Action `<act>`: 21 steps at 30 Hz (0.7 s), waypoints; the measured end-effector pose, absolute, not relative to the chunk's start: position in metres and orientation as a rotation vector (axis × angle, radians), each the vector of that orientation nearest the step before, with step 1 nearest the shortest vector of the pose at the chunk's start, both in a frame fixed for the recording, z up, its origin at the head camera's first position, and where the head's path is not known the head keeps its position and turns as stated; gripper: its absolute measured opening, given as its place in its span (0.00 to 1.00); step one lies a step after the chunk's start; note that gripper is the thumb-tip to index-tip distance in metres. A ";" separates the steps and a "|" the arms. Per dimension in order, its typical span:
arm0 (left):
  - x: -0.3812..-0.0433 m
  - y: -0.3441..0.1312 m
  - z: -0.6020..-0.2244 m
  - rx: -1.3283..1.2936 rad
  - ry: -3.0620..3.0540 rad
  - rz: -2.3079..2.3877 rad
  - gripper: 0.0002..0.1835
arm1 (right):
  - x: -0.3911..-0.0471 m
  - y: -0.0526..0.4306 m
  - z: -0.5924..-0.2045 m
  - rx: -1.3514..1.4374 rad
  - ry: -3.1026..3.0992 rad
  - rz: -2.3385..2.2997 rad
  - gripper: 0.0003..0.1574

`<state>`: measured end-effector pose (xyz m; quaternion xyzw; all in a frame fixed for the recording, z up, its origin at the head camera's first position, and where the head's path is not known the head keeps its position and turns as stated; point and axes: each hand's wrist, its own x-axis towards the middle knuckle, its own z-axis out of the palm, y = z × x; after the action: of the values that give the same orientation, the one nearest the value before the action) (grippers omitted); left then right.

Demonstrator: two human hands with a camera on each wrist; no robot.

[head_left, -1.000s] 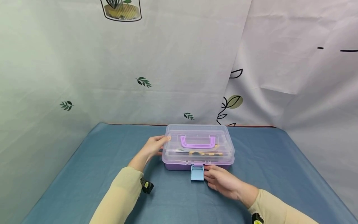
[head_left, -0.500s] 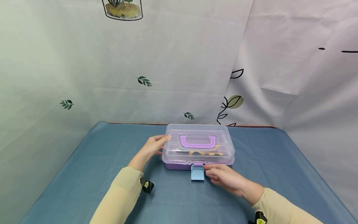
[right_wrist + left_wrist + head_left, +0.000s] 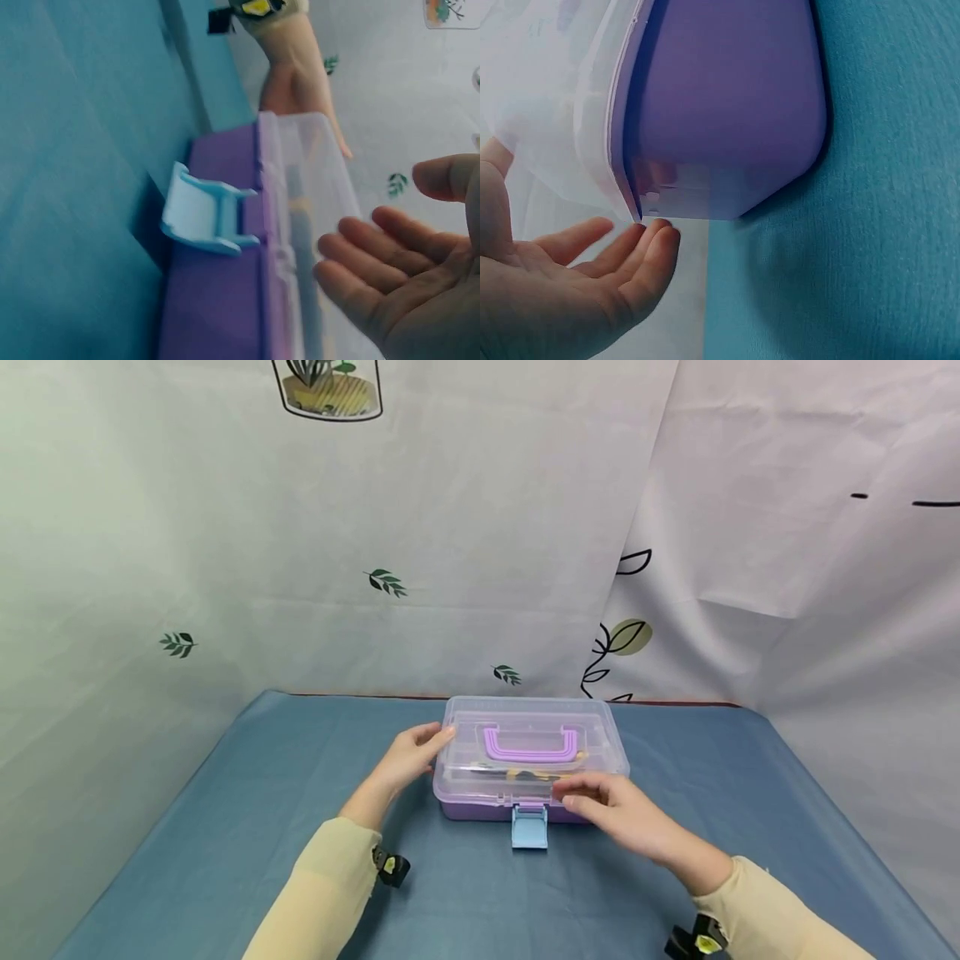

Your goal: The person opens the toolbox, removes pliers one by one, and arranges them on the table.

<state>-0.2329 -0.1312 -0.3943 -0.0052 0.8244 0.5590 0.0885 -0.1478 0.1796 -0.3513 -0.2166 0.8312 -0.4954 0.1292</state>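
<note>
A storage box with a purple base and a clear lid sits on the table. The lid lies down on the base and carries a purple handle. At the front, the light blue latch hangs flipped down. My left hand is at the box's left side, thumb by the lid's edge and fingers loosely bent near the back corner in the left wrist view. Over the front right of the lid hovers my right hand, its fingers apart from the box, holding nothing. Yellow-and-dark items show blurrily through the lid.
A blue cloth covers the table, whose far edge runs just behind the box. Pale fabric with printed leaves hangs at the back and both sides.
My right hand has left the spot beside the latch and risen above the lid's front right, its fingers spreading. The left hand has barely shifted; the latch still hangs down.
</note>
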 end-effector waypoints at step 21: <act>-0.206 -0.124 -0.398 0.372 2.697 1.507 0.59 | -0.176 0.218 -0.370 -0.804 3.144 -1.186 0.54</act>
<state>-0.2063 -0.1245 -0.3983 0.1196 0.8667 0.4841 0.0151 -0.1756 0.2177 -0.3703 -0.2300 0.8988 -0.3390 -0.1561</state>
